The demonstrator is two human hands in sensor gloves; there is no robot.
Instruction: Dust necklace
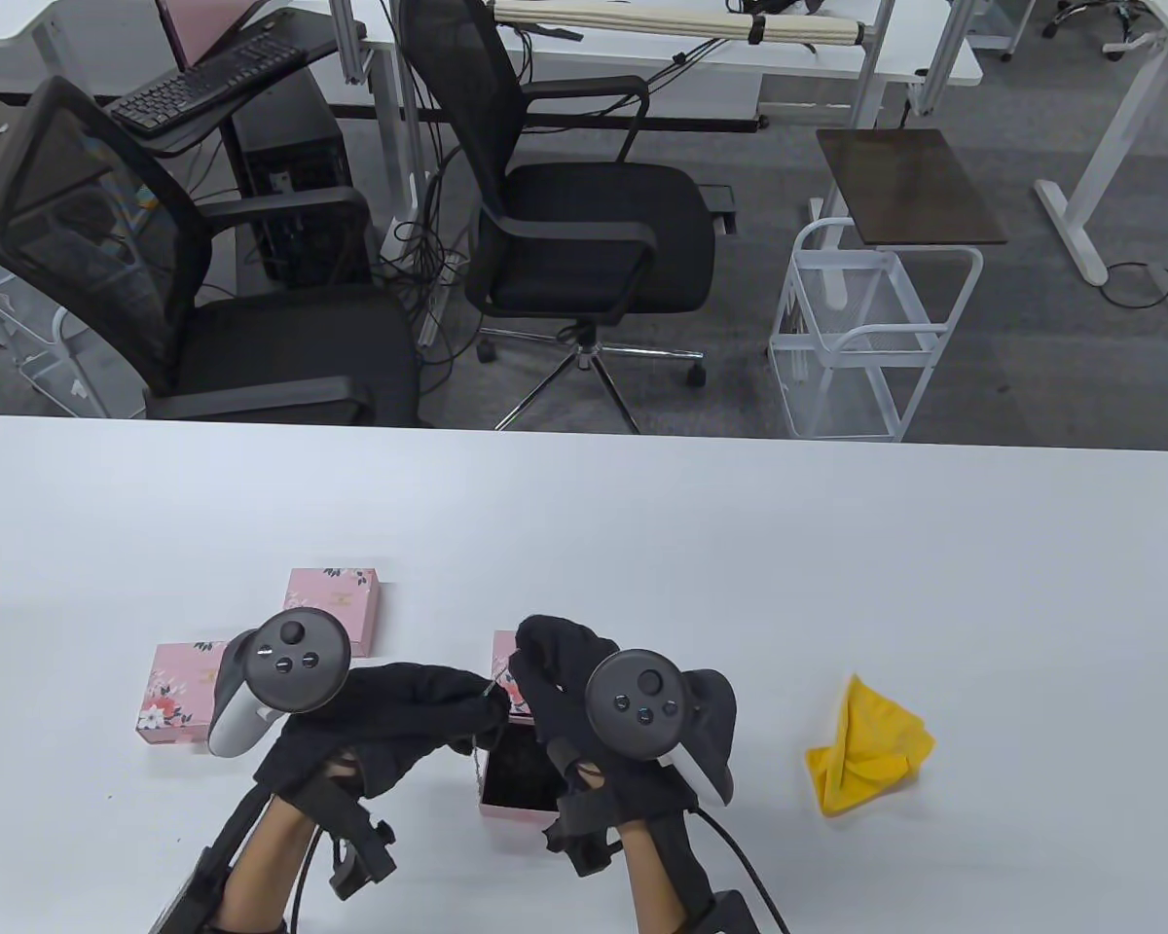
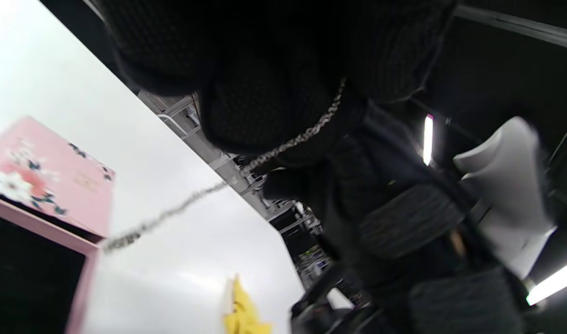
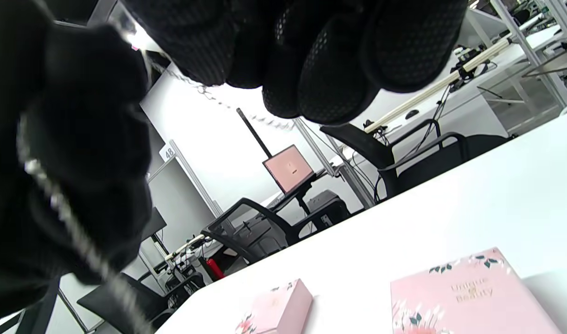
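A thin silver necklace is held between both hands above an open pink box with a black lining. My left hand pinches the chain, and one end hangs down to the box's left edge. In the left wrist view the chain runs from my fingers down to the box rim. My right hand holds the chain's other part just right of the left hand. In the right wrist view the chain lies over the left glove and runs up to the right fingers. A crumpled yellow cloth lies on the table to the right.
The box's pink floral lid lies just behind my right hand. Two closed pink boxes sit left of the hands on the white table. Office chairs stand beyond the far edge.
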